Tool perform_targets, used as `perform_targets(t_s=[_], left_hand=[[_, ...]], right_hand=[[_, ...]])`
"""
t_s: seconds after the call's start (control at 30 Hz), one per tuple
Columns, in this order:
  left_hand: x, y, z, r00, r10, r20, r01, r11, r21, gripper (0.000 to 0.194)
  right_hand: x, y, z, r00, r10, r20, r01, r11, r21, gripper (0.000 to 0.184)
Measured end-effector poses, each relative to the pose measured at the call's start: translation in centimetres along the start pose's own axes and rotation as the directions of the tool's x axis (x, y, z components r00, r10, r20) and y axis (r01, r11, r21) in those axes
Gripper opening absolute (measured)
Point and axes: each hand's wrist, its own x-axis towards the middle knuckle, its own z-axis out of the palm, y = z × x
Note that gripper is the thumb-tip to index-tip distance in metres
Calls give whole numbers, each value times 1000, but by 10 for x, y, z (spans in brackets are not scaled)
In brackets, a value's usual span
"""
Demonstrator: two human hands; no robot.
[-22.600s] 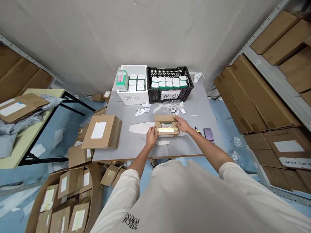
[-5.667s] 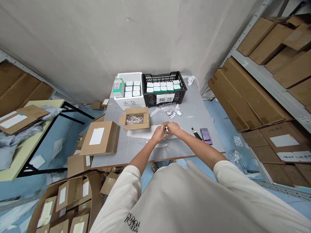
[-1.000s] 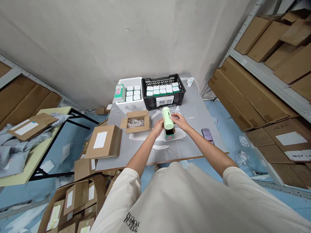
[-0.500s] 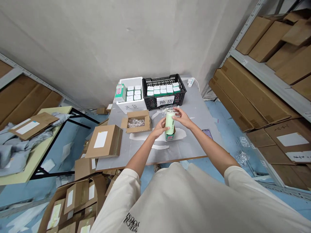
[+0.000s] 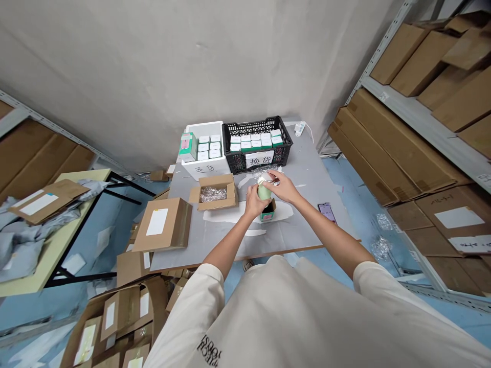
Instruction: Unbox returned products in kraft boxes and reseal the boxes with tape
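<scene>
A pale green insulated bottle [image 5: 264,192] is held up over the table, its upper end tilted away from me. My left hand [image 5: 254,202] is wrapped round its body. At the bottle's top, my right hand [image 5: 282,187] has its fingers closed on the whitish lid [image 5: 267,177], partly hidden by the fingers. Whether the lid is loose from the body I cannot tell. Just below and behind my hands stands a small green box [image 5: 267,213] with its top open and a dark inside.
An open carton [image 5: 217,205] with bubble wrap stands left of my hands, near a larger sealed carton [image 5: 161,225]. Behind are a white foam box [image 5: 209,168] and a black crate [image 5: 282,153], both holding small white-and-green boxes. A phone [image 5: 326,212] lies at right.
The bottle went from base-toward-me to upright over the small box, then was lifted and tilted. My left hand now wraps its body; my right closed on the lid. Earlier, the carton was unpacked and moved left.
</scene>
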Motion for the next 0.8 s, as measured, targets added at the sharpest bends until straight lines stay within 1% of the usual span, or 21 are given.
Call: perform_targets(t_s=[0.07, 0.13, 0.3, 0.4, 0.5, 0.6, 0.63, 0.73, 0.8], left_hand=[[-2, 3, 3, 1000, 17, -11, -17, 998, 53, 75], [-3, 5, 5, 1000, 29, -8, -29, 996, 81, 75], [-3, 5, 6, 999, 41, -12, -40, 996, 76, 75], [-2, 2, 4, 998, 63, 22, -64, 998, 17, 75], [-5, -8, 0, 990, 108, 87, -104, 993, -56, 75], [-11, -24, -5, 979, 141, 146, -136, 990, -47, 66], [-13, -29, -6, 977, 134, 167, -132, 991, -24, 63], [-19, -46, -6, 979, 34, 202, -52, 995, 87, 53], [-22, -54, -4, 975, -18, 221, -9, 992, 122, 46]], right_hand=[[-1, -7, 1, 1000, -11, -14, 10, 996, -93, 52], [-2, -12, 1, 1000, -5, -21, 2, 990, -143, 51], [-1, -15, 1, 1000, -14, -22, 11, 989, -147, 50], [-1, -14, -2, 998, 23, -52, -30, 990, -140, 54], [0, -14, -8, 996, 49, -72, -60, 986, -153, 53], [-1, -12, -13, 995, 51, -81, -64, 986, -157, 53], [-2, -11, -14, 996, 49, -78, -60, 986, -155, 54], [-4, -4, -15, 998, 33, -57, -42, 985, -167, 55], [-6, 2, -13, 999, 26, -46, -34, 983, -182, 55]])
